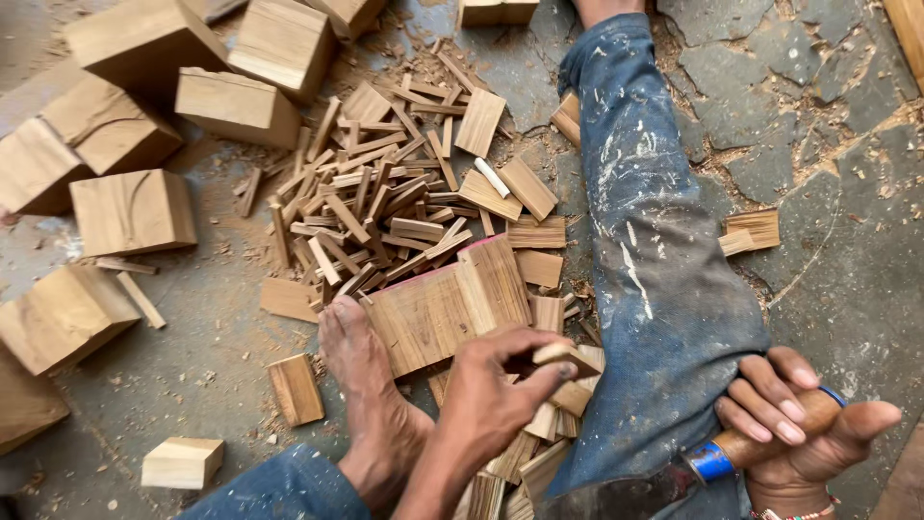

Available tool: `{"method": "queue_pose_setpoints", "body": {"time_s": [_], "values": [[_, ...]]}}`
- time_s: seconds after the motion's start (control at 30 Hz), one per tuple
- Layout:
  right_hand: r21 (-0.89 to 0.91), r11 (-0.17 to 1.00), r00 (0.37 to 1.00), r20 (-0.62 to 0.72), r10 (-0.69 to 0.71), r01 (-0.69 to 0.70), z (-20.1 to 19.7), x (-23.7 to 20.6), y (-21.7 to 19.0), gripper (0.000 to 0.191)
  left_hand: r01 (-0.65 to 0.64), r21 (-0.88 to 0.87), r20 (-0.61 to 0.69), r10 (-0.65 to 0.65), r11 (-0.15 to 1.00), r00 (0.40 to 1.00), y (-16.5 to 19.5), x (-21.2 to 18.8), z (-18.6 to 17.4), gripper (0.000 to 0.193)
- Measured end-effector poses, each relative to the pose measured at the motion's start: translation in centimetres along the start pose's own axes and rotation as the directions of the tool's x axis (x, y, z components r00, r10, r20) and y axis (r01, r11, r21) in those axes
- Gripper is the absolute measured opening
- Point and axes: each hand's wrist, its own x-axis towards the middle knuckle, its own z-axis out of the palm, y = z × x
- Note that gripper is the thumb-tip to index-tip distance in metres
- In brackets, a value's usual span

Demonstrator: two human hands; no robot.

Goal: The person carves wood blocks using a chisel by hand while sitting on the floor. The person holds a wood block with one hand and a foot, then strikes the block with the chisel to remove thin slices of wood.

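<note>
My left hand pinches a small wooden piece just in front of a large flat wooden slab that lies on the floor. My bare left foot rests against the slab's near left corner. My right hand lies on my jeans-clad right thigh and grips the wooden handle of a tool with a blue band; its dark metal head points left along my leg.
A heap of thin split wood sticks lies beyond the slab. Several big wooden blocks stand at the left and top. More small cut pieces lie under my left hand. Cracked stone floor extends right.
</note>
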Motion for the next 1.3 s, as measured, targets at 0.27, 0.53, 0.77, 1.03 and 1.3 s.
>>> {"method": "queue_pose_setpoints", "body": {"time_s": [0.27, 0.53, 0.77, 1.03, 1.3], "values": [[-0.108, 0.994, 0.994, 0.098, 0.045, -0.034, 0.9, -0.9, 2.6, 0.054, 0.042, -0.591, -0.026, -0.071, 0.805, 0.997, -2.5, -4.6, -3.5, 0.044], [-0.166, 0.980, 0.979, 0.153, 0.132, -0.106, 2.4, -0.8, 5.1, 0.054, -0.094, -0.344, -0.205, 0.023, 0.934, 0.978, -1.0, -8.0, -4.6, 0.037], [-0.166, 0.974, 0.974, 0.139, 0.176, -0.153, 7.0, -1.9, 8.5, 0.049, -0.257, -0.029, -0.362, 0.230, 0.966, 0.903, -3.1, -10.8, -5.1, 0.025], [-0.559, 0.803, 0.940, 0.341, -0.006, 0.208, 21.4, -6.4, 10.1, 0.045, -0.025, 0.658, -0.527, 0.483, 0.753, 0.699, -8.0, -9.6, -6.2, 0.027], [-0.532, 0.449, 0.649, 0.744, -0.156, 0.718, 30.7, -4.9, 16.6, 0.024, -0.200, 0.558, -0.414, 0.479, 0.805, 0.774, -10.9, -8.5, -4.9, 0.018]]}}
